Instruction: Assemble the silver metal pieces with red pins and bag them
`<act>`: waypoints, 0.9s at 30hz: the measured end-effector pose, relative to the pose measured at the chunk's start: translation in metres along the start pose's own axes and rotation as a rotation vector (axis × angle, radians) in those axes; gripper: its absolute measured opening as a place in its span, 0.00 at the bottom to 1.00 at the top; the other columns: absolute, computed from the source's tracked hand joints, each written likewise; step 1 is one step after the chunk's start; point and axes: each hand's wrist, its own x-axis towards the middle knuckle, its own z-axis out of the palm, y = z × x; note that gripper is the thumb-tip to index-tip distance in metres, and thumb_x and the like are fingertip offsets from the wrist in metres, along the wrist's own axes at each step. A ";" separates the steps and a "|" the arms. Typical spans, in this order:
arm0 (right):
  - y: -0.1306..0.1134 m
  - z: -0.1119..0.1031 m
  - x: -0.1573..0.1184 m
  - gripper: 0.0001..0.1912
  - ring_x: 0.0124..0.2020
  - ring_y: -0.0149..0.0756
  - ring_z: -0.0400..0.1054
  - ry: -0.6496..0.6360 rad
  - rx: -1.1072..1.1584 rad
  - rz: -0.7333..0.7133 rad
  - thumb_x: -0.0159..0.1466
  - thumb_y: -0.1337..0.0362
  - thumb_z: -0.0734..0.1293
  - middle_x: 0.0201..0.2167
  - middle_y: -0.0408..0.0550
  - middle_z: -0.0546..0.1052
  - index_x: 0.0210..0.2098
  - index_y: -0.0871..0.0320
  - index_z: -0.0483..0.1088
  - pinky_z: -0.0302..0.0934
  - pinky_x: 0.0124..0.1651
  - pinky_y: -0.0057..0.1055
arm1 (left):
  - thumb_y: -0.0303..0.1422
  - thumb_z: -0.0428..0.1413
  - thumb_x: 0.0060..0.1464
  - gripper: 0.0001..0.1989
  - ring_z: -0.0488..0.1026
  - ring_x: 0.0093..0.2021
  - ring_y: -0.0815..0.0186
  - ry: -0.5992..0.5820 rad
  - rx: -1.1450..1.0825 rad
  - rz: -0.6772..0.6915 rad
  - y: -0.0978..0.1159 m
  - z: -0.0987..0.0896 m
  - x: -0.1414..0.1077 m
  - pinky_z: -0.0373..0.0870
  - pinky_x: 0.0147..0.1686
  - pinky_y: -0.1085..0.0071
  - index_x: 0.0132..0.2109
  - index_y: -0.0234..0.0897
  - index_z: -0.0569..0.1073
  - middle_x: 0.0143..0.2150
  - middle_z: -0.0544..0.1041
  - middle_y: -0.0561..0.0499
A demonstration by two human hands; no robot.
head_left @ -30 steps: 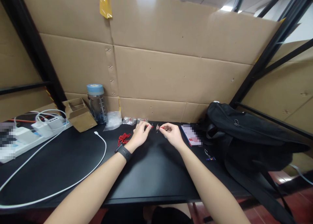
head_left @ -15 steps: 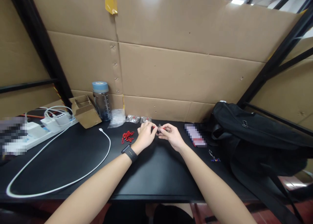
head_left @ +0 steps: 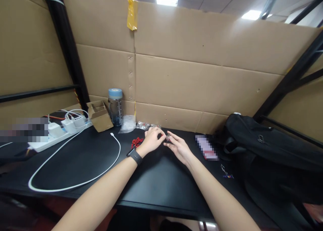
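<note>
Over the black table my two hands meet around a small, dark, partly clear object (head_left: pixel 168 137). My left hand (head_left: pixel 153 139), with a black watch on its wrist, pinches thumb and forefinger together at the object's left side, with a bit of red showing there. From the right, my right hand (head_left: pixel 178 147) holds the object between thumb and fingers. What the object is cannot be made out. A small pile of red cords (head_left: pixel 136 142) lies just left of my left hand, partly behind it. Small clear packets (head_left: pixel 143 125) lie behind my left hand.
A cardboard box (head_left: pixel 100 118), a blue-lidded bottle (head_left: pixel 115 106) and clear plastic bags (head_left: pixel 128 124) stand at the back left. A white cable (head_left: pixel 75 190) loops from a power strip (head_left: pixel 50 142). At right are a blurred phone-like item (head_left: pixel 206 147), a keychain (head_left: pixel 227 176) and a black backpack (head_left: pixel 275 150).
The camera view has tilted up and shifted left. The fingers of my right hand have straightened around the small object, and both hands stay close together.
</note>
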 end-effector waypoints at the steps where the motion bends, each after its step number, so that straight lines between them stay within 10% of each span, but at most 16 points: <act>1: 0.000 0.001 0.000 0.31 0.39 0.37 0.77 0.002 -0.015 -0.001 0.57 0.61 0.78 0.44 0.51 0.80 0.58 0.58 0.72 0.69 0.53 0.39 | 0.42 0.53 0.64 0.12 0.67 0.53 0.57 -0.012 -0.004 0.025 -0.001 -0.001 0.001 0.59 0.53 0.59 0.40 0.44 0.78 0.49 0.77 0.51; 5: -0.004 -0.001 0.000 0.33 0.35 0.35 0.77 0.051 -0.092 -0.007 0.55 0.61 0.79 0.40 0.50 0.81 0.58 0.58 0.72 0.70 0.45 0.34 | 0.46 0.46 0.67 0.18 0.69 0.53 0.58 -0.002 0.120 0.059 -0.014 -0.014 0.007 0.57 0.54 0.59 0.41 0.44 0.77 0.48 0.78 0.50; 16: -0.027 -0.014 0.002 0.31 0.34 0.34 0.78 0.131 -0.126 -0.097 0.56 0.59 0.78 0.42 0.52 0.80 0.56 0.58 0.71 0.71 0.42 0.30 | 0.37 0.64 0.44 0.12 0.67 0.54 0.44 0.106 0.544 -0.682 -0.136 -0.094 -0.008 0.56 0.50 0.52 0.40 0.47 0.81 0.50 0.79 0.44; 27: -0.049 -0.028 0.002 0.32 0.31 0.33 0.77 0.294 -0.190 -0.229 0.53 0.56 0.79 0.39 0.49 0.80 0.54 0.56 0.72 0.69 0.32 0.26 | 0.38 0.51 0.59 0.11 0.71 0.49 0.53 0.519 0.515 -0.324 -0.078 -0.082 0.010 0.50 0.52 0.54 0.39 0.42 0.79 0.40 0.81 0.44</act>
